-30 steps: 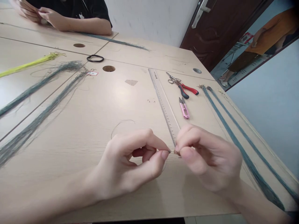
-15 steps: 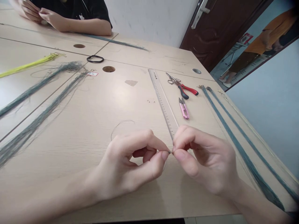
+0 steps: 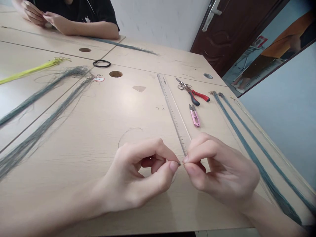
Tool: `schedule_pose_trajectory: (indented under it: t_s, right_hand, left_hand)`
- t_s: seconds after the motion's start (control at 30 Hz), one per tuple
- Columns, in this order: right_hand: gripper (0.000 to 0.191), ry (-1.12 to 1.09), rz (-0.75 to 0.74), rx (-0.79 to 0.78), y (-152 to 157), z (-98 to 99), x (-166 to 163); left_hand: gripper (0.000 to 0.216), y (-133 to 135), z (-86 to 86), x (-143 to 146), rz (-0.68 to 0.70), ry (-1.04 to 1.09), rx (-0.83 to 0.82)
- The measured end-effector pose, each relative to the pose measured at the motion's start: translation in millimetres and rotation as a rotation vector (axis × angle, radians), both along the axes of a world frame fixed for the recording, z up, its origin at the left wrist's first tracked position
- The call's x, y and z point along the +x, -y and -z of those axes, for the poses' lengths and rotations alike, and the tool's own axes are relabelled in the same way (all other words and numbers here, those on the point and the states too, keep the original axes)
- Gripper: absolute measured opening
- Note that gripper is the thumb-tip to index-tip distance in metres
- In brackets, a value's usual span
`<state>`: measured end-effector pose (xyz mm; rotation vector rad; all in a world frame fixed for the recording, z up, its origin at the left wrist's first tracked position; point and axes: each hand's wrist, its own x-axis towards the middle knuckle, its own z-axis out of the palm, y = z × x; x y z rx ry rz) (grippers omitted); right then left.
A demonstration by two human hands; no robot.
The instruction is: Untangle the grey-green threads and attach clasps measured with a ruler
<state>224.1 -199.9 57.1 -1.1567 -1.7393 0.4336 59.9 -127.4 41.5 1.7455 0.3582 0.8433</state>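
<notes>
My left hand (image 3: 145, 174) is closed in a pinch, thumb against forefinger, on the end of a thin dark cord (image 3: 130, 129). The cord curves across the table behind that hand, and a faint loop of it shows below the fingertips. My right hand (image 3: 219, 168) also pinches, its fingertips almost touching the left ones. Between them shows a tiny gold-coloured piece (image 3: 182, 163), too small to name, which the right fingers grip. A clear ruler (image 3: 174, 113) lies just beyond the hands, partly covered by the right one.
Pink thread snips (image 3: 195, 117), red-and-black pliers (image 3: 197, 95) and small scissors (image 3: 183, 85) lie right of the ruler. Blue-green cord bundles lie at right (image 3: 249, 144) and left (image 3: 49, 115), with a yellow bundle (image 3: 29, 70). Across the table sits another person (image 3: 98, 28).
My right hand has turned slightly and shifted a little right, so the gap between the fingertips is a touch wider. The left hand keeps its pinch nearly in place.
</notes>
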Motion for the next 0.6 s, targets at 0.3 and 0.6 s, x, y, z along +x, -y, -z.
schedule_pose_trajectory:
  t_s: [0.3, 0.6]
  right_hand:
    - [0.009, 0.089, 0.015, 0.055, -2, -2.1, 1]
    - [0.011, 0.151, 0.146, 0.0, -12, 10.3, 12]
  left_hand:
    - [0.013, 0, 0.6, -2, -0.018, -0.027, 0.046]
    - [0.009, -17, 5.3, 6, -0.155, -0.288, 0.291]
